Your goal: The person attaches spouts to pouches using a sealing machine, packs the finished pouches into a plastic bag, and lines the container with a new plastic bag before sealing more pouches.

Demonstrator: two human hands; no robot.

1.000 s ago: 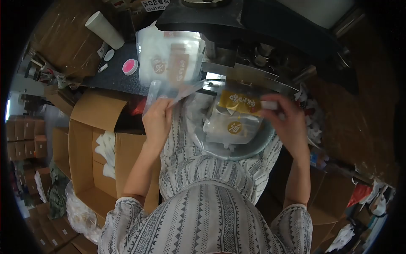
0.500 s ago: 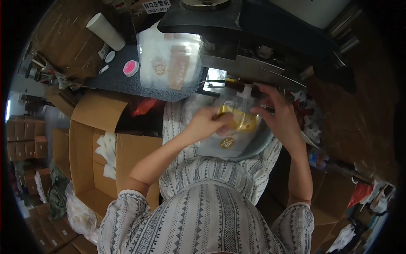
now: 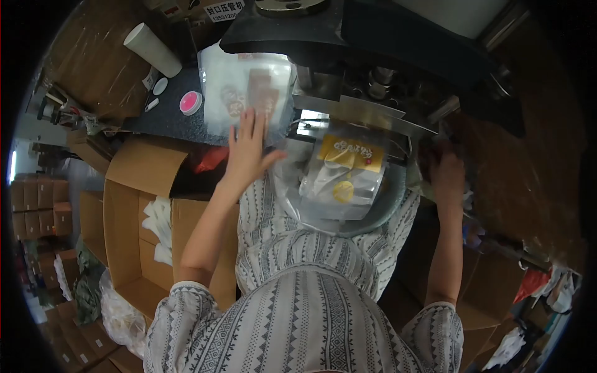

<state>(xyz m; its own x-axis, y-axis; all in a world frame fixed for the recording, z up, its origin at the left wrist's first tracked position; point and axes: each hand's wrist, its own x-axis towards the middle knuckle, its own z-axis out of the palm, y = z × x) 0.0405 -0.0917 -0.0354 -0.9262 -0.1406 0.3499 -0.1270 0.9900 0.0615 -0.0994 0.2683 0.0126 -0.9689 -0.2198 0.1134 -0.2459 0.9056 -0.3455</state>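
My left hand (image 3: 249,149) is open, its fingers spread with the tips on the lower edge of a stack of clear printed plastic bags (image 3: 217,93). Over my lap, a clear plastic pouch with a yellow printed label (image 3: 351,152) lies in a pale, shallow basin (image 3: 395,202), and neither hand is on it. Off to the right, my right hand (image 3: 446,174) reaches down into a dim spot beside the machine. Shadow hides its fingertips, and I cannot make out what they touch.
A dark machine (image 3: 286,37) with metal parts overhangs the work area. On the left side of the bench are a white cup (image 3: 152,50) and a round pink-topped tub (image 3: 191,102). An open cardboard box (image 3: 137,248) holding white pieces stands at my left.
Both hands have come off the pouch, which now lies in the basin. My left hand has moved up and left to the bag stack; my right hand has moved right and slightly down.
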